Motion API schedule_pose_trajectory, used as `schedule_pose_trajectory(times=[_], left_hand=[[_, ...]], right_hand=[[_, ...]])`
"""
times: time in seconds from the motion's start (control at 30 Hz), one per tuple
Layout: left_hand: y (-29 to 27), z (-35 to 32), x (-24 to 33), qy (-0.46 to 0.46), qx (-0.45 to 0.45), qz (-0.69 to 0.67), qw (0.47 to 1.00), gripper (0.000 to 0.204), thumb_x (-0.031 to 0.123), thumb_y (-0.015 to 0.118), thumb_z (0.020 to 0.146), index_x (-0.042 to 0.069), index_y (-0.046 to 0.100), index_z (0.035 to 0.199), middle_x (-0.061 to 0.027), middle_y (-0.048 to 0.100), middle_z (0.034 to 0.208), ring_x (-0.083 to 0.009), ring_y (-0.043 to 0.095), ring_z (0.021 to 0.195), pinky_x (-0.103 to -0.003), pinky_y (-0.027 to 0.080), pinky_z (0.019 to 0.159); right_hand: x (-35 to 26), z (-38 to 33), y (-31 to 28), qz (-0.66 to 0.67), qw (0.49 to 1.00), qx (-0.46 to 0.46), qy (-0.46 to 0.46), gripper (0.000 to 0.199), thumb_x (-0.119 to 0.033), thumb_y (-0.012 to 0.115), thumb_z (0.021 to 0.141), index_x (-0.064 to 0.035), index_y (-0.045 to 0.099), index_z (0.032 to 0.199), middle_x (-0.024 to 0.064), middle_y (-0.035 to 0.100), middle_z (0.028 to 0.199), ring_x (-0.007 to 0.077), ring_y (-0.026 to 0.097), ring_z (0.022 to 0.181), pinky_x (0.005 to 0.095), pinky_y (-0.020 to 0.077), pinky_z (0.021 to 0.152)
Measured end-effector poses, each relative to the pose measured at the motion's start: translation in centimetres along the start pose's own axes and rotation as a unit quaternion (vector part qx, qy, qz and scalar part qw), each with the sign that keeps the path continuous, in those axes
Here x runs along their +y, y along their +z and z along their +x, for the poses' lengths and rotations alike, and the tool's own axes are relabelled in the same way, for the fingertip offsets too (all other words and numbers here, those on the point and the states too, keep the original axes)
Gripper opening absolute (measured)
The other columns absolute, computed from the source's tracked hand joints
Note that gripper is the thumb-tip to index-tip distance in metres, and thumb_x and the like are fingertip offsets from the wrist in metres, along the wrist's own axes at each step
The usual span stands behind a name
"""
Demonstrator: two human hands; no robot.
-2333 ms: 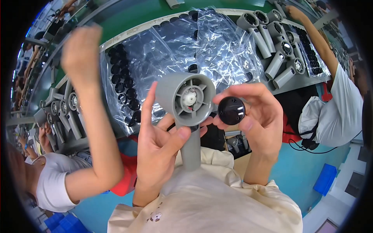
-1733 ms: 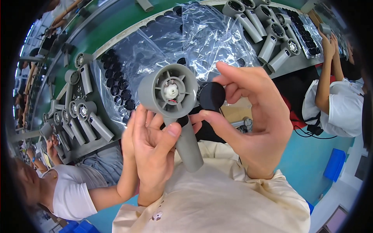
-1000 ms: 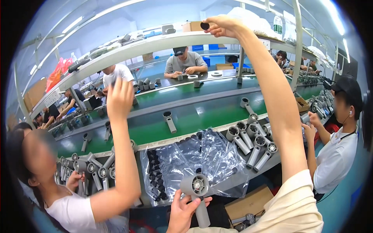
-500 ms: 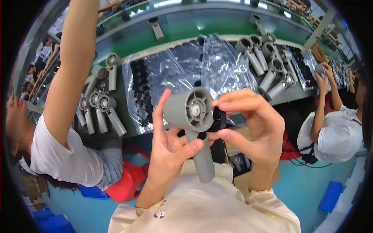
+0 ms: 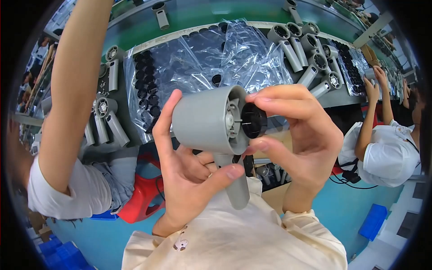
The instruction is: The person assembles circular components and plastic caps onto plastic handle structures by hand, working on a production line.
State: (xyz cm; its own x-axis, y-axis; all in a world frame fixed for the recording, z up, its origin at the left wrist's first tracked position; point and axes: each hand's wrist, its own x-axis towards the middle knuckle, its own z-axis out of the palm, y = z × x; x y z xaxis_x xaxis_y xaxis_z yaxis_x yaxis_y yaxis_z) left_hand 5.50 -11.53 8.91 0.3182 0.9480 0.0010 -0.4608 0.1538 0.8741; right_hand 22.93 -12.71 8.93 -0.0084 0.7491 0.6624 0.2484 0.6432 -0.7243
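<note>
Hands at centre frame, close to the camera. The left hand (image 5: 189, 175) grips a grey fan housing (image 5: 209, 119) around its barrel and handle, thumb up the left side. The right hand (image 5: 301, 135) pinches a round black cap (image 5: 254, 120) between thumb and forefinger, held against the housing's open face.

Below, a cream shirt (image 5: 234, 238) fills the lower edge. Teal floor (image 5: 342, 211) shows lower right, with a blue bin (image 5: 372, 221); a red stool (image 5: 144, 193) sits lower left.

Beyond, a grey bench edge (image 5: 135, 135) carries a crinkled clear plastic sheet (image 5: 198, 58) over rows of black caps (image 5: 144, 85). Grey housings lie at upper right (image 5: 310, 54) and middle left (image 5: 108, 117). Green conveyor belt (image 5: 225, 11) crosses the top.

A neighbour's raised arm (image 5: 72, 90) crowds the left side; another person in white (image 5: 391, 153) works at right.
</note>
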Motion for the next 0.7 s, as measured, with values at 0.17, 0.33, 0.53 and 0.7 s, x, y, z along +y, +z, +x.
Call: schedule_pose_trajectory(times=[0.17,0.33,0.53,0.7], left_hand=[[0.3,0.2,-0.4,0.011,0.000,-0.009,1.000,0.109,0.005,0.081,0.065,0.014,0.009,0.146,-0.0145,0.039,0.134,-0.0280,0.049,0.117,-0.040,0.054,0.085],[0.6,0.1,-0.6,0.025,0.012,0.002,1.000,0.110,0.006,0.082,0.064,0.013,0.009,0.146,-0.0139,0.037,0.135,-0.0267,0.045,0.121,-0.039,0.048,0.094],[0.3,-0.1,-0.7,0.033,0.009,0.022,0.999,0.109,0.003,0.081,0.064,0.014,0.009,0.146,-0.0147,0.037,0.135,-0.0270,0.044,0.122,-0.039,0.041,0.101],[0.1,-0.1,-1.0,0.037,-0.011,0.027,0.999,0.106,-0.002,0.075,0.068,0.016,0.006,0.146,-0.0165,0.036,0.135,-0.0304,0.047,0.119,-0.049,0.050,0.093]], right_hand=[[-0.5,0.3,-0.7,-0.030,0.999,-0.017,0.004,0.045,0.004,0.076,0.061,0.0100,0.061,0.104,0.0242,0.060,0.103,0.0287,0.060,0.098,0.0344,0.0479,0.084],[-0.6,0.4,-0.8,-0.038,0.999,-0.024,0.007,0.046,0.003,0.077,0.059,0.0101,0.062,0.103,0.0234,0.061,0.102,0.0280,0.061,0.094,0.0334,0.0487,0.082],[-1.0,0.4,-0.3,-0.041,0.999,-0.019,0.024,0.047,0.003,0.077,0.059,0.0096,0.063,0.103,0.0225,0.062,0.101,0.0264,0.060,0.094,0.0321,0.0495,0.079],[-1.7,0.3,0.8,-0.101,0.994,0.011,0.045,0.044,0.005,0.076,0.061,0.0085,0.064,0.103,0.0189,0.062,0.098,0.0219,0.060,0.087,0.0275,0.0483,0.073]])
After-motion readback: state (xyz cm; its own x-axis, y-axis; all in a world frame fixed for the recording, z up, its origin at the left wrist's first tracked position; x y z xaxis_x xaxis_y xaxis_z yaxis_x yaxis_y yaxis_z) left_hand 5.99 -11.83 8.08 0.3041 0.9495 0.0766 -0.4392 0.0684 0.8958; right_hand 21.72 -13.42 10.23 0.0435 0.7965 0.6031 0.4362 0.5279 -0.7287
